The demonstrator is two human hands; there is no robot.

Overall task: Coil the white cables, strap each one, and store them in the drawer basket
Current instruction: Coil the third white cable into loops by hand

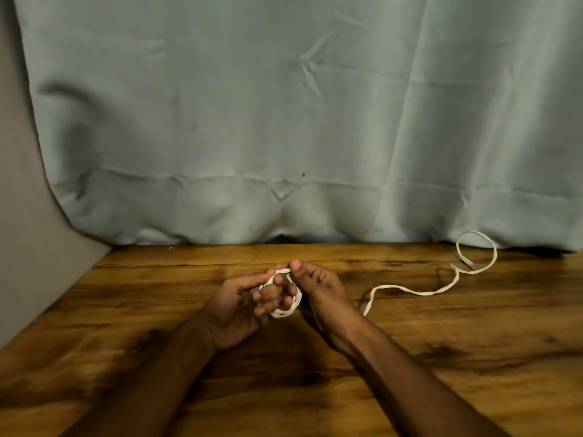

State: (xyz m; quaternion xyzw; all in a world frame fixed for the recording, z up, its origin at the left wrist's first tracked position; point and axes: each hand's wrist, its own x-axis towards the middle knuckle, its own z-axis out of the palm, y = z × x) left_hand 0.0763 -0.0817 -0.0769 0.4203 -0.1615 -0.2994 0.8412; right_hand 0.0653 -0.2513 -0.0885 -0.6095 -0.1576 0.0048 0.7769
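Note:
A flat white cable (410,291) lies on the wooden table (441,367). Part of it is wound into a small coil (285,312) around the fingers of my left hand (239,307), which grips the loops palm up at the table's middle. My right hand (318,287) sits close beside it and pinches the cable at the top of the coil between thumb and fingers. From under my right wrist the loose length snakes right and ends in a loop (476,253) near the curtain, where its connector end (468,262) rests. No strap or drawer basket is visible.
A pale green curtain (284,121) hangs behind the table's far edge. A beige wall (28,247) borders the table on the left.

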